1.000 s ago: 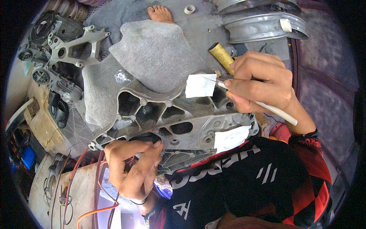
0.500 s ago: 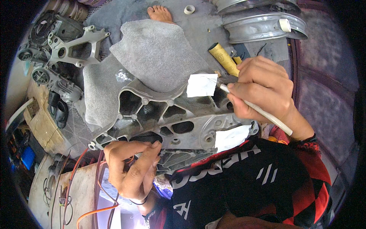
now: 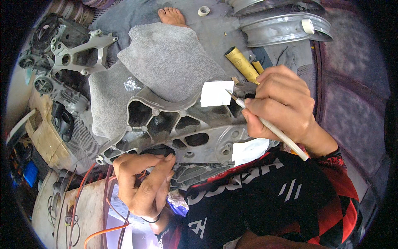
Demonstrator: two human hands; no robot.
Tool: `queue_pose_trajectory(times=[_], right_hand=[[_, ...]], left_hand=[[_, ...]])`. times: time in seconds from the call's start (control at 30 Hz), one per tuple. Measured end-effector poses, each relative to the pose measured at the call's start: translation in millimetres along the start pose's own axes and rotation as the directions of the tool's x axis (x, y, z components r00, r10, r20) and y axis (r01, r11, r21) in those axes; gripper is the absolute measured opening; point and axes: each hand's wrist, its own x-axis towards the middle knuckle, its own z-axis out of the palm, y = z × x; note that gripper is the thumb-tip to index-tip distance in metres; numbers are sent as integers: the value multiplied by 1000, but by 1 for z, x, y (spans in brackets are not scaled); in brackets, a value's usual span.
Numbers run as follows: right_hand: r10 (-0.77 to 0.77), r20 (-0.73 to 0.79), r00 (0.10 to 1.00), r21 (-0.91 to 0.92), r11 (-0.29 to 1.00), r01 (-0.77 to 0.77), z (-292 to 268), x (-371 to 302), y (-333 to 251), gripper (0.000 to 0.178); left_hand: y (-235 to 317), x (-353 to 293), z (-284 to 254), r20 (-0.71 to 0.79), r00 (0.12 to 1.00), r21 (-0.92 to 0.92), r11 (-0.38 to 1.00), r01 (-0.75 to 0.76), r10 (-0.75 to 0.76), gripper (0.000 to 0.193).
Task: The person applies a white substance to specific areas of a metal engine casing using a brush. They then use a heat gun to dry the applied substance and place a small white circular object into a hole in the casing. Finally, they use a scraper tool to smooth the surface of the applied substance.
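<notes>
A grey cast-metal casing (image 3: 207, 124), with ribs and dark hollows, lies across in front of my body. One white masking patch (image 3: 216, 94) covers a spot on its far edge; a second white patch (image 3: 250, 151) is on its near right part. My right hand (image 3: 284, 103) is closed around a slim, white-handled craft knife (image 3: 282, 135). Its pointed tip lies over the far patch; whether it touches cannot be told. At the casing's near left edge, my left hand (image 3: 145, 180) is closed, thumb and fingers gripping the rim beside a dark opening.
A grey towel (image 3: 166, 62) lies beyond the casing, near a bare foot (image 3: 172, 16). Yellow rolled sheets (image 3: 242, 64) and a wheel rim (image 3: 286, 31) bearing a tape roll (image 3: 307, 26) are at far right. Metal engine parts (image 3: 78, 54) stand left; an orange cable (image 3: 105, 229) runs below.
The knife's tip has moved left onto the far patch, and my right hand has shifted slightly left with it. My left hand stays on the casing's edge.
</notes>
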Motion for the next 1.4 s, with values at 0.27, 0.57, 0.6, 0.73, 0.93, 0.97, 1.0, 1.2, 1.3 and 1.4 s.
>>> queue_pose_trajectory(times=[0.27,0.57,0.6,0.73,0.93,0.97,1.0,1.2,1.3,1.4], right_hand=[[23,7,1000,78,997,-24,-2,-2,-3,14],[23,118,993,190,981,-45,-14,9,8,15],[15,115,993,191,981,-37,-12,9,8,15],[-7,119,993,186,982,-16,-8,8,11,14],[-24,114,993,208,978,0,-5,9,13,18],[-23,124,992,213,977,-3,-6,10,13,18],[-23,133,991,217,976,-7,-6,10,14,19],[-18,227,974,265,963,-45,-11,11,21,16],[-4,264,965,276,958,-71,-11,11,23,13],[4,295,956,299,949,-96,-12,12,27,10]], left_hand=[[-2,0,0,-1,1000,2,1000,-19,19,25],[-4,-1,-2,-6,999,-11,999,-34,34,25],[-3,-2,-2,-4,1000,-6,1000,-30,30,24],[-3,-1,-2,3,999,-3,999,-34,34,22],[-3,-1,-3,0,1000,-16,1000,-22,22,20],[-3,-1,-3,2,1000,-14,1000,-23,23,20],[-4,-1,-2,4,1000,-12,1000,-24,24,20],[-3,-2,-3,-2,1000,-8,1000,-22,22,21],[-2,-2,-2,-35,999,-6,1000,4,-4,28],[-2,-2,-3,-34,999,3,1000,10,-10,32]])
